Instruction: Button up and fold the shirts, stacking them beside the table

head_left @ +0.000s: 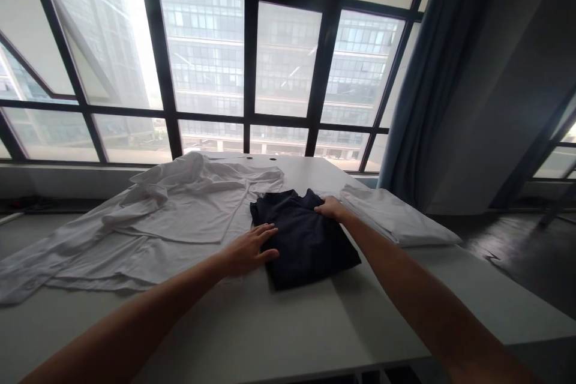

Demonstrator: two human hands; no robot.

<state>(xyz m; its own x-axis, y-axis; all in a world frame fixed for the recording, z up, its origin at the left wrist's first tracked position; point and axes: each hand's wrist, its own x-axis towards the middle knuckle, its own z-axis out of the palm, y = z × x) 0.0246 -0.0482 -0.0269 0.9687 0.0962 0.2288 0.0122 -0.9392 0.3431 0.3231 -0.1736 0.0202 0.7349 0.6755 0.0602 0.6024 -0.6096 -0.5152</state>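
Observation:
A folded dark navy garment (306, 240) lies on the white table (279, 330), a little right of centre. My left hand (249, 247) rests flat on the garment's left edge, fingers stretched out and slightly apart. My right hand (332, 209) lies on the garment's far right corner, near its collar, with the fingers curled down onto the cloth. Whether those fingers pinch the fabric is hidden.
A spread-out white shirt (148, 222) covers the left half of the table, touching the dark garment's left side. A folded white cloth (396, 219) lies at the right edge. Behind the table are a large grid window (252, 72) and a blue-grey curtain (427, 84).

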